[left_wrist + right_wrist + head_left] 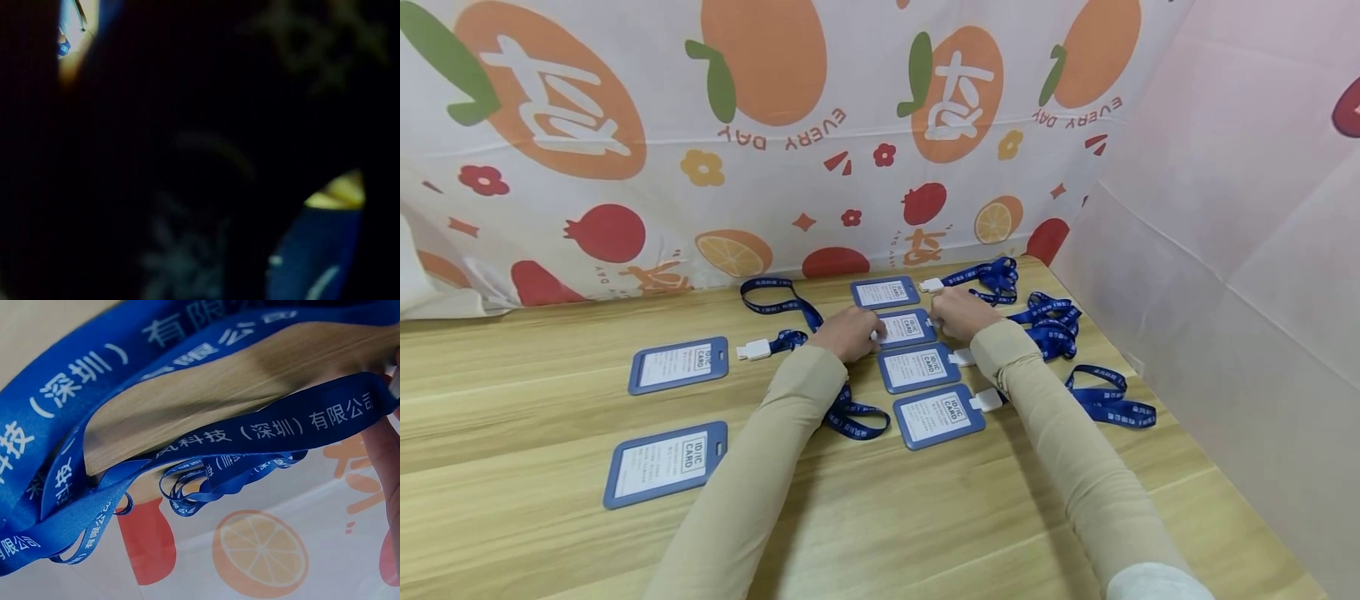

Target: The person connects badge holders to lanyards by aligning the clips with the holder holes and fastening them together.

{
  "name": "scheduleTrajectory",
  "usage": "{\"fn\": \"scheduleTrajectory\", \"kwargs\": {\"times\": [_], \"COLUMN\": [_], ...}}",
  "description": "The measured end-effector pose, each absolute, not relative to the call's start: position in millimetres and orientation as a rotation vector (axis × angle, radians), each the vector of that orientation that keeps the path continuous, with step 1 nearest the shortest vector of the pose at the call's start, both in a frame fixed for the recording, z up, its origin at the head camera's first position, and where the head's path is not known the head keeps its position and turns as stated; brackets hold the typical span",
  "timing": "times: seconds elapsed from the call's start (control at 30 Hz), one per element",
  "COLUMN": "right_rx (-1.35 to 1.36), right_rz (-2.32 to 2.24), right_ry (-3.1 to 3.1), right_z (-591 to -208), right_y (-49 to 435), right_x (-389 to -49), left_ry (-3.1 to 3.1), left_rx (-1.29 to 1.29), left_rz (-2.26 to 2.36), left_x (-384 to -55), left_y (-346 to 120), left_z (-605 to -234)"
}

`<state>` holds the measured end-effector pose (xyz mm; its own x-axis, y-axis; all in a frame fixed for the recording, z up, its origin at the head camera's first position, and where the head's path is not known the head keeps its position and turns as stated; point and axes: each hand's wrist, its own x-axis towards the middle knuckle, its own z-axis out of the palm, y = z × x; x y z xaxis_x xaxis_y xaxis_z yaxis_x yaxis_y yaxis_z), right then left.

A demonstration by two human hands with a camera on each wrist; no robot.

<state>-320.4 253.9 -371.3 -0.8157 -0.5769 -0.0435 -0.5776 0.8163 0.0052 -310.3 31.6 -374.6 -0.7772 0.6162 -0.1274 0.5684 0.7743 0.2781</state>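
Head view: the badge (904, 327) being worked on sits near the middle of the dial, flat on the table (820, 542). Left hand (848, 333) is at its 9 o'clock end, fingers curled in and looking like they pinch that edge. Right hand (964, 315) is at 3 o'clock, pinching a white clip (932, 322) by the slot, with a strap (1051, 329) bunched farther out that way. I'd guess the badge is light and stiff, maybe a bit slick on wood, not very fragile. Best hold is probably by the rim, with the other hand on the clip's hard body, since the strap looks floppy. Looks-wise: blue frame, white insert, boxed "ID/IC CARD". One similar badge is just beside it toward 11, two toward 5, and two well apart at 9 and 8.

Left wrist view: almost all black, just a blue patch (315, 253) around 4. Can't tell what the hand's doing from this one.

Right wrist view: glossy blue ribbon with white lettering, thin and bendy, running across to part of the hand at the 3 o'clock edge. Fruit-print cloth (187, 572) fills roughly 4 to 7. No badge visible here.
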Motion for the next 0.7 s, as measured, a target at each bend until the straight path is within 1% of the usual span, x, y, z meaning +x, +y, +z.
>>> {"fn": "scheduleTrajectory", "kwargs": {"times": [0.7], "right_rx": [-0.923], "right_rz": [0.005], "right_ry": [2.959], "right_z": [-370.1], "right_y": [250.3], "right_x": [-318.2], "left_ry": [2.763], "left_rx": [0.950], "left_rz": [0.342], "left_x": [-309.5], "left_y": [31.0], "left_z": [-374.5]}}
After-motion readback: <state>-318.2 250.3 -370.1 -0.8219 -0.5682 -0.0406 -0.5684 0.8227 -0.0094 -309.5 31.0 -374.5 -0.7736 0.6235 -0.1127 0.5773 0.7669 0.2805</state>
